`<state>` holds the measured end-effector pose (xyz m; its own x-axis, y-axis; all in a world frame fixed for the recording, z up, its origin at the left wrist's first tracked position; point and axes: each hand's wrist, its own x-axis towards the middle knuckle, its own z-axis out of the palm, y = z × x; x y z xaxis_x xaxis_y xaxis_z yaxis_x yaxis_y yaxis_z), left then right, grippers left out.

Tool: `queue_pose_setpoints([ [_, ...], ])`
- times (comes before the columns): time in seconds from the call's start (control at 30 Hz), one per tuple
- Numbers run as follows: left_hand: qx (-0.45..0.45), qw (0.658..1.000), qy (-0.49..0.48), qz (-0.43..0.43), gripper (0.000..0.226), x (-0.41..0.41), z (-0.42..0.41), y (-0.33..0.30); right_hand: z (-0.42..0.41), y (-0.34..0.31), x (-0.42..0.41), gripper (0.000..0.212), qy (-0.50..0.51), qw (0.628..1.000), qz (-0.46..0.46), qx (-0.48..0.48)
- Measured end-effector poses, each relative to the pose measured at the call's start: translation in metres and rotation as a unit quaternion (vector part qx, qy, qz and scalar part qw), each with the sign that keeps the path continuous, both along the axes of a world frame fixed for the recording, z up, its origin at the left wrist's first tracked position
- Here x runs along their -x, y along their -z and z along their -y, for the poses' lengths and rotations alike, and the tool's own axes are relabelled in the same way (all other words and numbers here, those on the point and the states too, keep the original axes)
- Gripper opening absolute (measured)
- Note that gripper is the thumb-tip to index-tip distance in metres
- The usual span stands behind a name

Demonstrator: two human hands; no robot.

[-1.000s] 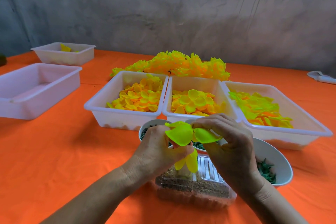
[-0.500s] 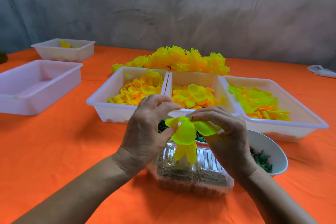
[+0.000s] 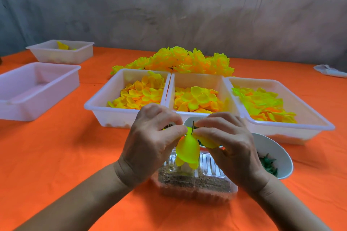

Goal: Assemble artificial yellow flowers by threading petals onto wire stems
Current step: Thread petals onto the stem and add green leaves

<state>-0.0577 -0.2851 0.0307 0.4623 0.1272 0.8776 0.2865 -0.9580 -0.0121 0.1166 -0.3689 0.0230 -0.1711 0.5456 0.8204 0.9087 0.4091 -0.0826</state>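
In the lower centre of the frame, a yellow petal cluster (image 3: pixel 187 149) on a thin dark wire stem (image 3: pixel 192 127) is pinched in the grip of the left hand (image 3: pixel 150 144) and the right hand (image 3: pixel 229 146), above a clear container (image 3: pixel 195 184) on the orange tabletop (image 3: pixel 65 155). Three petal trays (image 3: pixel 105 112) are seen just behind.
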Motion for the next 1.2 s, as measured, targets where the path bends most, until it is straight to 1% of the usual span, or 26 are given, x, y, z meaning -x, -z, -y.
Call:
queue_pose_setpoints([
  [0.1, -0.034, 0.999, -0.005, -0.015, 0.015, -0.002, 0.000, 0.005, -0.001, 0.005, 0.000, 0.016, 0.015, 0.999, 0.036, 0.001],
  [0.3, -0.055, 0.998, -0.007, -0.021, 0.013, -0.001, -0.004, 0.012, -0.001, 0.009, -0.001, 0.013, 0.023, 0.999, 0.045, -0.006],
  [0.5, -0.051, 0.998, -0.005, -0.030, 0.013, 0.000, -0.002, 0.015, 0.002, 0.008, 0.002, 0.024, 0.025, 0.996, 0.079, -0.035],
  [0.67, -0.056, 0.998, 0.010, -0.034, 0.013, -0.002, -0.003, 0.014, 0.001, 0.010, 0.003, 0.020, 0.027, 0.996, 0.082, -0.039],
  [0.83, -0.090, 0.994, 0.014, -0.056, 0.025, -0.001, -0.004, 0.021, 0.000, 0.016, 0.002, 0.020, 0.033, 0.993, 0.105, -0.038],
  [1.0, -0.085, 0.995, 0.015, -0.055, 0.025, 0.001, -0.005, 0.025, 0.003, 0.016, 0.000, 0.024, 0.043, 0.992, 0.114, -0.040],
  [1.1, -0.083, 0.995, 0.017, -0.052, 0.023, -0.001, -0.004, 0.027, 0.004, 0.017, 0.000, 0.033, 0.038, 0.993, 0.105, -0.026],
  [1.2, -0.067, 0.996, 0.028, -0.056, 0.022, -0.001, -0.004, 0.025, 0.006, 0.019, 0.000, 0.026, 0.036, 0.995, 0.095, -0.001],
])
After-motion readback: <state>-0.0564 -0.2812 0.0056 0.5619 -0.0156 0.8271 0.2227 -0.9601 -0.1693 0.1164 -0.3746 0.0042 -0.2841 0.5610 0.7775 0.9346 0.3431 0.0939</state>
